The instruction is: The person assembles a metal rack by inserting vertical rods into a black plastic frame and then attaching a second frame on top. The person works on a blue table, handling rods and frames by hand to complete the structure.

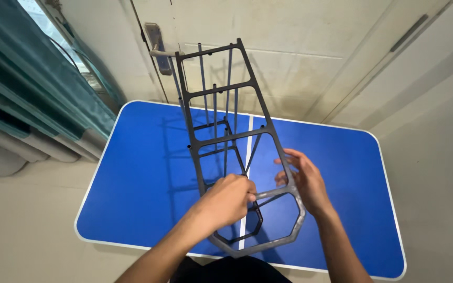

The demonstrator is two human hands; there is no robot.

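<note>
a: okay, quick one. person stands over a blue folding table [142, 173] holding a dark plastic rack frame [221, 89], tall and tilted away toward the door [289, 47].

b: where's the frame sit?

a: lifted above the middle of the table, its near octagonal end low by the body, far end up near the door handle [159, 50]. thin rods [215, 112] run between two ladder-like side panels.

b: hands?

a: left hand [226, 202] has its grip clamped around a cross bar at the near end, fingers curled tight. right hand [302, 181] has fingers spread apart, resting against the outer rail, not closed on it.

b: step?

a: looks like mid-assembly, steadying the frame while seating or checking a rod near the bottom. judgement only. next move would call for the right hand to close on the rail and keep the panels parallel so the rods don't pop loose.

b: surroundings?

a: teal curtain [32, 78] at left, pale floor [27, 220] around. nothing else on the table. the door close behind the far end could crowd the frame.
</note>
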